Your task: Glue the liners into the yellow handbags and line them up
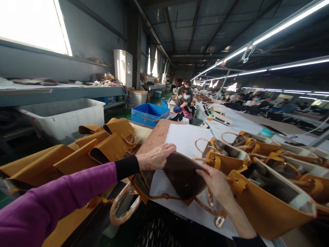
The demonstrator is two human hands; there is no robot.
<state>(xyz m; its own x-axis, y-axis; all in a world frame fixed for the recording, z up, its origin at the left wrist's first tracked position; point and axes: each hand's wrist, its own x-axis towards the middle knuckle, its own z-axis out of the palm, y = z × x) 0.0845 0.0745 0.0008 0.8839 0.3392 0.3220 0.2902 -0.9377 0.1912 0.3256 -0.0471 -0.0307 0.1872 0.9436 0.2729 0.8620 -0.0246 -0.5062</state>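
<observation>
A tan leather handbag (180, 175) with a dark brown inside lies tilted on a white sheet (185, 139) over the table. My left hand (155, 157) grips its upper left edge, fingers curled over the rim. My right hand (217, 183) holds its right side, fingers pressed on the dark lining. The bag's wrapped handle (123, 207) and a strap with a metal clasp (219, 221) hang off the near edge.
Several open tan bags (269, 192) stand in rows to the right. More tan bags (108, 144) lie stacked at left. A white bin (64, 116) and a blue crate (149, 114) stand beyond. People sit working farther down the line (185, 103).
</observation>
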